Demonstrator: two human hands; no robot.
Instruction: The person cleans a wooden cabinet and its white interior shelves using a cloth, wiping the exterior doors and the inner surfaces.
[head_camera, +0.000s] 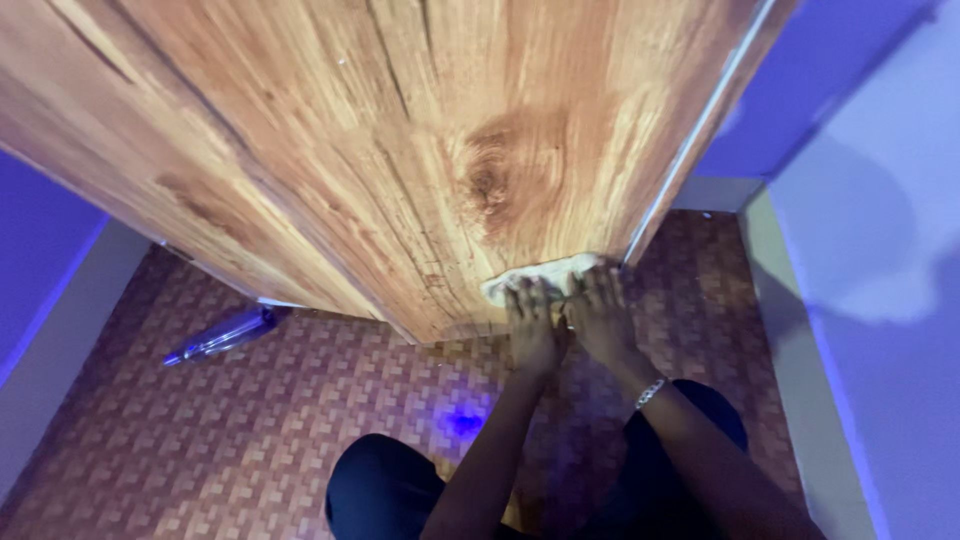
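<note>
both hands, left hand (533, 322) and right hand (600, 312), press flat, unclenched, on a pale cloth (540, 275) against the wooden door (400, 150).

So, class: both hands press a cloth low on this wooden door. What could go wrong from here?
1. The wooden door might swing under the push of the left hand and right hand.
2. The cloth sits at the door's bottom edge, so fingers could get pinched against the patterned floor.

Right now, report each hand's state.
Left hand: open, flat, pressing the pale crumpled cloth against the wood-grain door.
Right hand: open, flat on the same cloth.
</note>
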